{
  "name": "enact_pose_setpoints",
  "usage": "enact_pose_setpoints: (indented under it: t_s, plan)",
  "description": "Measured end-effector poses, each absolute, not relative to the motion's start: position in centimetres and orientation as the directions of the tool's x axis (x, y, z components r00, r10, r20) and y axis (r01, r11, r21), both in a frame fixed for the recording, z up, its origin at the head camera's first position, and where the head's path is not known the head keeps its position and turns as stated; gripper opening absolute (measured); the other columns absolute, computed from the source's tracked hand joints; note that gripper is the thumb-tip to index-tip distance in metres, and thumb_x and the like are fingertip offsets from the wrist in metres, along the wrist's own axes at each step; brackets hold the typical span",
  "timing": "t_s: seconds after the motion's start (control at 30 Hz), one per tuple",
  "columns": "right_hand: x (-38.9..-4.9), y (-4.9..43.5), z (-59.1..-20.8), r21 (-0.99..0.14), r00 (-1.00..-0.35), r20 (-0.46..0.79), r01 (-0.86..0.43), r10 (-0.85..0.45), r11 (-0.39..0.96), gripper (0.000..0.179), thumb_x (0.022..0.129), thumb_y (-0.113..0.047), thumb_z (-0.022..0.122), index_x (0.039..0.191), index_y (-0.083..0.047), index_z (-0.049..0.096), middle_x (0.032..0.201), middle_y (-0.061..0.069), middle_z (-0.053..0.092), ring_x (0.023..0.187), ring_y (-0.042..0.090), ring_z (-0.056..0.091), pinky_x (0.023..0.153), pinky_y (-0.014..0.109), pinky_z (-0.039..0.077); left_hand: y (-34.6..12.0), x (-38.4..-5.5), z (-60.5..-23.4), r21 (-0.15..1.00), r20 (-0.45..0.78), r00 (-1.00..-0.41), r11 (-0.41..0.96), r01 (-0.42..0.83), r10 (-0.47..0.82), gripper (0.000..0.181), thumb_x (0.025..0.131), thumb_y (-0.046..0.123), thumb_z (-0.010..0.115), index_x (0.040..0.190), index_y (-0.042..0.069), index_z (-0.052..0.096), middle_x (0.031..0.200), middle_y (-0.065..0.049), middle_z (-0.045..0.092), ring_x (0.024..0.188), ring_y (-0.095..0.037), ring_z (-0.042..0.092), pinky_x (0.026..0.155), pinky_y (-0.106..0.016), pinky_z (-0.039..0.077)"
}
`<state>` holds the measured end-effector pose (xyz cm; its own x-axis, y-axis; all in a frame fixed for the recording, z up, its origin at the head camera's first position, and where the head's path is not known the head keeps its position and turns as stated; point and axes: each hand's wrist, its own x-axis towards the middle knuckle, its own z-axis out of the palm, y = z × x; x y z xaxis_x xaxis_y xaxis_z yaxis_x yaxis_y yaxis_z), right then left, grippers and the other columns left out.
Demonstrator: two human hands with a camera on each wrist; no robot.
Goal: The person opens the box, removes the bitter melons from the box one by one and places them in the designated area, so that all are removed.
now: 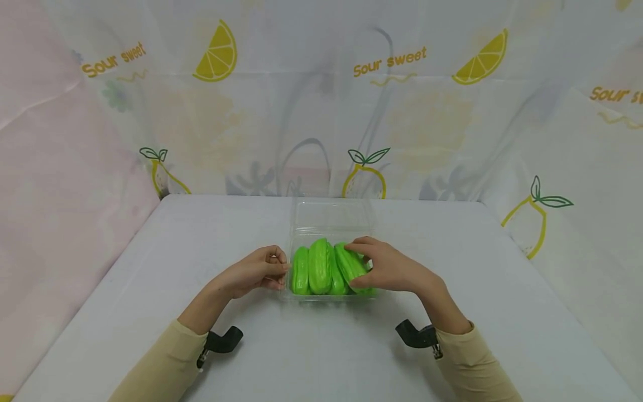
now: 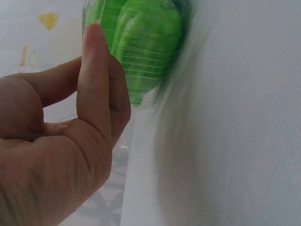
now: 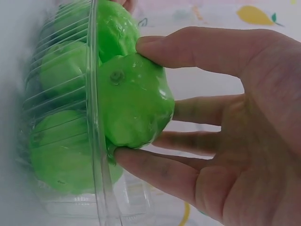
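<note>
Several bright green, ridged cucumbers [image 1: 319,267] lie side by side in a clear plastic box [image 1: 321,298], its lid [image 1: 331,215] folded open toward the back. At the box's left edge my left hand [image 1: 258,272] pinches the rim; the left wrist view shows a fingertip against the ribbed wall. My right hand [image 1: 389,265] holds the rightmost cucumber [image 1: 349,263], which lies tilted on top of the others. In the right wrist view, thumb and fingers stand on opposite sides of this cucumber [image 3: 134,101], above the box rim [image 3: 95,94].
A white table [image 1: 321,352] carries the box near its middle. Behind it and at both sides hangs a pale curtain [image 1: 311,111] with lemon prints. Black camera mounts [image 1: 223,339] sit on both wrists, beside beige sleeves [image 1: 156,363].
</note>
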<state>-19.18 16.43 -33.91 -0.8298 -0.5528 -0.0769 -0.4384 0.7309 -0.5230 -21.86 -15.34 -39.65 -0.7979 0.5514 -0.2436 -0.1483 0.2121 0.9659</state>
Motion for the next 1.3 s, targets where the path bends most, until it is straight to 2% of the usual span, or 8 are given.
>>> enact_pose_setpoints:
  t_s: [0.33,0.63,0.97,1.3]
  plan:
    - [-19.4,16.7,-34.1,-0.571,-0.825,-0.055,-0.436,-0.562,0.696,0.073,0.081,-0.026,0.074,0.147,-0.009,0.046,0.148,0.014,0.047,0.113,0.027,0.061,0.091,0.041,0.054,-15.4,-21.7,-39.6,0.965,-0.247,-0.795,0.214,-0.151,0.554,0.018,0.101,0.016,0.057,0.103,0.003,0.045,0.078,-0.003,0.057,0.070,-0.013,0.063,0.066,-0.023,0.059]
    - [-19.7,16.9,-34.2,-0.663,-0.842,-0.026,-0.390,-0.539,0.640,0.073,0.082,-0.018,0.070,0.150,-0.012,0.043,0.154,0.013,0.039,0.127,0.033,0.053,0.097,0.044,0.055,-15.3,-21.7,-39.6,0.964,-0.251,-0.797,0.216,-0.155,0.550,0.017,0.100,0.016,0.058,0.103,0.003,0.046,0.078,-0.002,0.058,0.070,-0.013,0.063,0.066,-0.022,0.058]
    - [-20.2,17.4,-34.2,-0.685,-0.844,0.031,-0.408,-0.535,0.604,0.072,0.084,-0.013,0.069,0.150,-0.013,0.041,0.155,0.010,0.038,0.127,0.034,0.055,0.100,0.046,0.054,-15.4,-21.8,-39.7,0.966,-0.242,-0.797,0.213,-0.146,0.553,0.017,0.101,0.015,0.057,0.102,0.003,0.046,0.078,-0.003,0.058,0.069,-0.012,0.063,0.065,-0.022,0.058]
    - [-20.7,18.2,-34.2,-0.700,-0.873,0.118,-0.411,-0.473,0.584,0.073,0.085,-0.011,0.068,0.152,-0.012,0.038,0.153,0.009,0.039,0.129,0.034,0.052,0.102,0.050,0.052,-15.2,-21.8,-39.7,0.965,-0.245,-0.799,0.215,-0.147,0.549,0.017,0.101,0.015,0.057,0.103,0.004,0.046,0.078,-0.003,0.058,0.069,-0.012,0.063,0.065,-0.022,0.058]
